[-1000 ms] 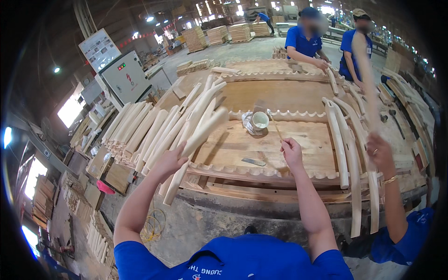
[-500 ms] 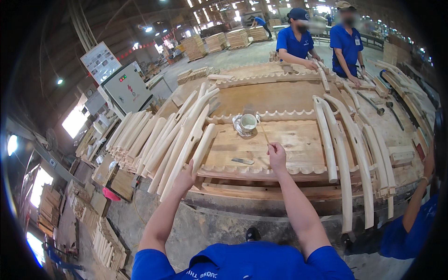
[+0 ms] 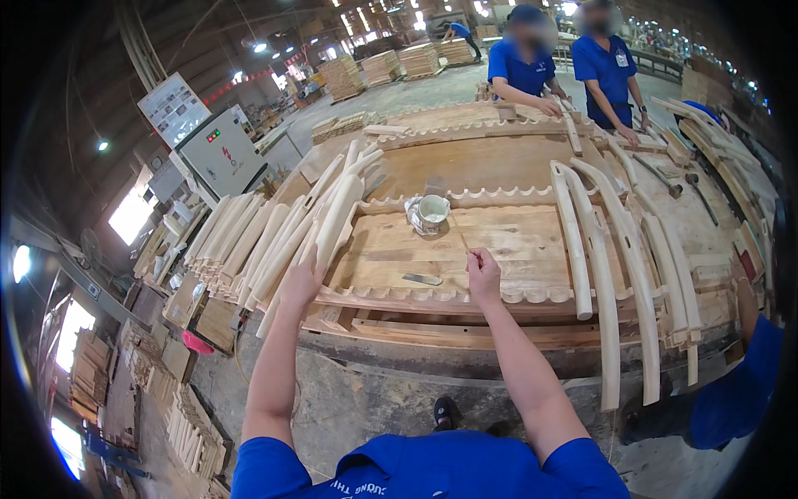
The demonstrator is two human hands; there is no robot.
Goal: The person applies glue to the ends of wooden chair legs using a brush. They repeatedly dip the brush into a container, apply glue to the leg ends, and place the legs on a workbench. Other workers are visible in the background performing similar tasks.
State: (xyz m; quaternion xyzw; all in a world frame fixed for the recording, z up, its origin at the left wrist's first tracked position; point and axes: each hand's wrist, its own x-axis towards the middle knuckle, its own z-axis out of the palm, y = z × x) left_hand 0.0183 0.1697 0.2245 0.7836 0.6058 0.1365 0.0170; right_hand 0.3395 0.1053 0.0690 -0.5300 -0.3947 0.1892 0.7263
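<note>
My left hand (image 3: 302,283) is wrapped round the lower end of a pale, smooth wooden piece (image 3: 339,208), which lies against the long wooden pieces at the left of the workbench. In my right hand (image 3: 484,276), closed in front of my chest, is a thin stick (image 3: 464,239) pointing up and away. Just beyond its tip stands a round cup (image 3: 434,209) with pale, greenish-white contents, beside crumpled wrapping. A flat blade (image 3: 422,279) rests on the bench (image 3: 382,254) between my hands.
Scalloped wooden rails (image 3: 515,197) cross the bench. Several curved wooden legs (image 3: 600,274) lie at the right, their ends jutting past the front edge. Two co-workers in blue stand at the far side, another at right. Mallets (image 3: 675,190) lie far right. A control box (image 3: 218,154) stands left.
My left hand has moved left with the wooden piece, which now lies against the pile instead of apart from it. My right hand still has the stick, nearly unmoved.
</note>
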